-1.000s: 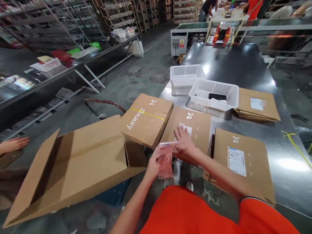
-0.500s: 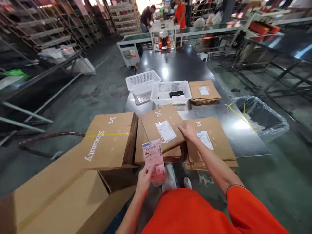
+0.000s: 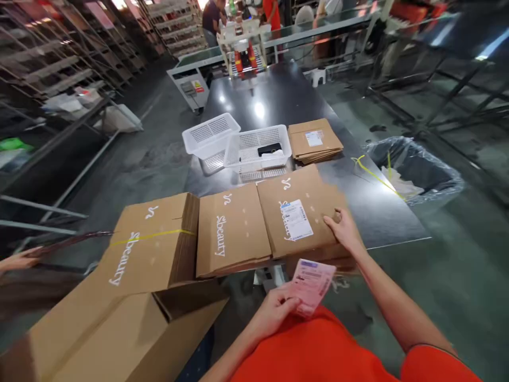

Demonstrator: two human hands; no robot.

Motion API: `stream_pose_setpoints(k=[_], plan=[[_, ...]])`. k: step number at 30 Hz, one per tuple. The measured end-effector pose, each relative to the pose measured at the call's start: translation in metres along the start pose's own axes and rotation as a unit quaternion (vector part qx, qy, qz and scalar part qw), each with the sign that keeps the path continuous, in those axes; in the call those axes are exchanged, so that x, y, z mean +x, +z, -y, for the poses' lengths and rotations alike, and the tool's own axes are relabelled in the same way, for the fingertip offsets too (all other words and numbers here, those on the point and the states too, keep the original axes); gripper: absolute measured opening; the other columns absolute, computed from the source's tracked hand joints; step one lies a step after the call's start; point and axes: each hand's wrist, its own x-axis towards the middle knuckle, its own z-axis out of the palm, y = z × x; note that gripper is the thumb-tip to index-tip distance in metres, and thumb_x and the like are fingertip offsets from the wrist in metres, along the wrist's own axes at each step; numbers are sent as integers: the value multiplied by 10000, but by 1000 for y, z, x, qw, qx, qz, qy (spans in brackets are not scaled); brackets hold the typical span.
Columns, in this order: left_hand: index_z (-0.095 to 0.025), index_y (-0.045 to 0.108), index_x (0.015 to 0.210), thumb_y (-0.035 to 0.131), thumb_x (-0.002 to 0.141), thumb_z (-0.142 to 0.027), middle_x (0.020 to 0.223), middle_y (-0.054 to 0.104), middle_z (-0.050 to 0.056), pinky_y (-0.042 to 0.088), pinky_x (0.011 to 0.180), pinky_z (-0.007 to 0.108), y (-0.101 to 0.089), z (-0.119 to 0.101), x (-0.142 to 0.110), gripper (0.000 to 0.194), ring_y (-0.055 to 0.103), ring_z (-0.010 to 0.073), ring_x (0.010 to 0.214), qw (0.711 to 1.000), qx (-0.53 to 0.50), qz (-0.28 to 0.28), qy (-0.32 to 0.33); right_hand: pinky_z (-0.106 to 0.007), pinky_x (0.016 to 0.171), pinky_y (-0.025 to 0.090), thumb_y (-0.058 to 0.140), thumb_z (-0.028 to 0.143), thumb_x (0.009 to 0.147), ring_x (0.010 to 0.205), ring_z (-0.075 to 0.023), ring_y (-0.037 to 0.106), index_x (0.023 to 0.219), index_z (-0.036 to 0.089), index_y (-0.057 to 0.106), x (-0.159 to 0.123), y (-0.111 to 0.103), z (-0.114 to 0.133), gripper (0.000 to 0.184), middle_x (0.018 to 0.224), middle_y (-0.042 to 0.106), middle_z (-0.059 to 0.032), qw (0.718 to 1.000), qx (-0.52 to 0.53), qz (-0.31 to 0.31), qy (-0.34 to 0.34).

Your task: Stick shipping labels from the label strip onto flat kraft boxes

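My left hand (image 3: 274, 310) pinches a small stack of pinkish printed shipping labels (image 3: 312, 284) in front of my orange shirt. With fingers closed on its right edge, my right hand (image 3: 345, 231) holds a flattened cardboard box (image 3: 274, 201) that bears a white shipping label (image 3: 297, 220). That box lies over the right-hand pile, whose lower layers show only partly beneath it. Just left of it is another pile of flat boxes (image 3: 242, 233) with white lettering and no label on top. Further left stands a thick bundle of flat boxes (image 3: 159, 249) with a yellow strap.
Two white plastic baskets (image 3: 258, 146) and a stack of labelled flat cartons (image 3: 316, 140) stand further up the dark table (image 3: 274, 101). A bin with a clear liner (image 3: 433, 175) is at right. Another person's hand (image 3: 19, 261) shows at far left; a large carton (image 3: 115, 329) fills the lower left.
My right hand has moved the labelled box from the middle pile rightward onto the right pile. My left hand has shifted right and lower with the labels. Another person's hand has appeared at left.
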Motion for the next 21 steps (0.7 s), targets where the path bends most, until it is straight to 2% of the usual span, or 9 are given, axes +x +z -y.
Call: stream_pose_setpoints(k=[2,5,7,9,13,15,16,18,21], plan=[[-164,769,910,539,854,-465,1104,669,105,424,975,338,-1,1,-5,383,597,246,1006,1000,-1,-1,-14,-385,879,456,594,538,738,999,-255,590,1247,131,518,12,-12,14,656,1141,607,-133,1000,0,-9,-14],[-134,763,884,552,834,-504,1052,680,118,452,918,342,-9,12,-17,428,603,247,954,994,-12,-98,-51,-362,790,470,612,555,743,879,-238,610,1218,165,538,42,-39,39,619,1033,639,-101,998,-12,-18,-52],[-117,756,819,567,815,-524,1003,685,126,463,884,345,-14,21,-24,449,601,249,927,986,-15,-151,-67,-331,730,473,615,562,753,820,-224,615,1210,166,530,56,-42,61,611,979,645,-90,997,8,0,-71],[-113,742,738,595,787,-527,951,687,123,469,861,340,-17,26,-29,443,597,244,904,984,-16,-160,-71,-308,713,473,605,555,772,823,-217,617,1186,163,520,54,-20,87,576,982,641,-90,994,37,45,-88],[-120,721,655,662,727,-508,820,685,98,466,847,324,-20,39,-32,400,602,230,861,987,-32,-149,-57,-320,754,472,557,428,829,876,-235,605,1085,131,500,4,76,128,396,993,628,-127,983,4,159,-89],[-114,707,641,688,698,-522,739,676,84,473,798,313,-28,49,-33,413,604,214,790,978,-48,-192,-65,-348,779,468,543,378,830,908,-260,592,1025,119,502,-19,114,134,326,998,619,-158,972,-48,204,-110],[-107,699,645,698,683,-537,706,670,77,475,755,304,-36,54,-33,432,602,203,745,969,-59,-227,-76,-358,790,467,539,374,825,923,-267,586,998,121,504,-24,123,133,308,1003,615,-164,969,-56,208,-117],[-93,697,688,724,645,-566,681,668,69,472,683,287,-56,64,-35,476,598,187,683,940,-87,-313,-99,-359,792,474,544,411,807,926,-260,586,966,137,507,-19,117,122,319,995,619,-146,974,-25,198,-112],[-83,706,820,792,561,-553,779,707,90,497,699,295,-91,72,-34,543,635,195,712,891,-166,-413,-92,-328,719,497,599,525,746,844,-226,613,1005,171,515,19,55,81,447,951,639,-92,980,83,173,-52]])
